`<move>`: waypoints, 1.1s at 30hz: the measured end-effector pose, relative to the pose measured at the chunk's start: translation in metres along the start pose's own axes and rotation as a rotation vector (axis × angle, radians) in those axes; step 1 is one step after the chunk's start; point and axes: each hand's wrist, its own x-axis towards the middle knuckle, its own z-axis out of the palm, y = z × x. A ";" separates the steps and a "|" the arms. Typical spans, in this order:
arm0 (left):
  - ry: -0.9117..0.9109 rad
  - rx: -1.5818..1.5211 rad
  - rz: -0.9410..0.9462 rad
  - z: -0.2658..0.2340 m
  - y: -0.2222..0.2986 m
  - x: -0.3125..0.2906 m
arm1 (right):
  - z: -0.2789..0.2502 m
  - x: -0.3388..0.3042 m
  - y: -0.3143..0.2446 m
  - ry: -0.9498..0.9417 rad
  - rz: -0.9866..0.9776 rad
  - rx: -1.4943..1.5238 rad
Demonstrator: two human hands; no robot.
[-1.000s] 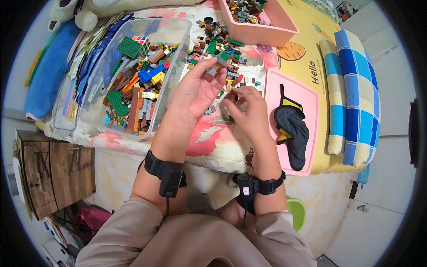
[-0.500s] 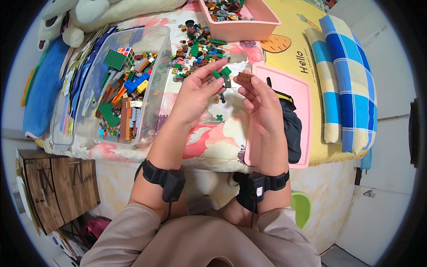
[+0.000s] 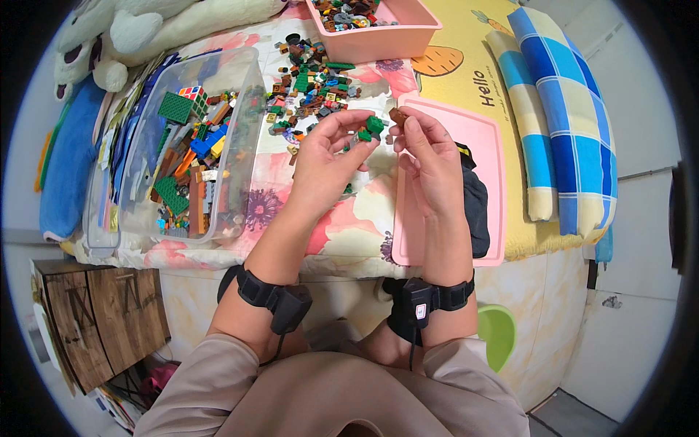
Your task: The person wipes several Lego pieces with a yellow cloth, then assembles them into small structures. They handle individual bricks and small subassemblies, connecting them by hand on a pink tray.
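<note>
Between the thumb and fingers of my left hand (image 3: 329, 156) is a small cluster of green toy bricks (image 3: 373, 127). My right hand (image 3: 431, 153) pinches a brown toy brick (image 3: 397, 116) close to the green pieces, with a narrow gap between the two. Both hands are raised over the flowered bedcover (image 3: 349, 233). Just beyond them lies a loose heap of small toy bricks (image 3: 313, 84), mostly green, brown and black. A bit of green shows on the cover below my left hand, partly hidden by it.
To the left stands a clear plastic bin (image 3: 251, 138) of bricks and a puzzle cube (image 3: 193, 98). A pink box (image 3: 378, 44) of small parts sits at the back. On the right, a pink lid (image 3: 488, 131) carries a black cloth item (image 3: 475, 211), near checked cushions (image 3: 571, 138).
The view has shifted slightly. My left hand has tilted the green bricks more upright, and the brown brick in my right hand has turned end-on.
</note>
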 end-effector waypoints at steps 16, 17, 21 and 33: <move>-0.022 -0.053 -0.090 0.002 0.000 -0.004 | 0.006 0.001 0.007 0.010 -0.191 -0.255; -0.026 -0.077 -0.090 0.002 0.000 -0.004 | 0.005 0.002 0.008 0.012 -0.217 -0.310; 0.001 -0.075 -0.069 -0.001 0.000 -0.002 | 0.000 0.006 0.009 -0.028 -0.326 -0.498; -0.033 -0.083 -0.118 -0.002 0.002 -0.003 | -0.004 0.007 0.011 -0.136 -0.372 -0.521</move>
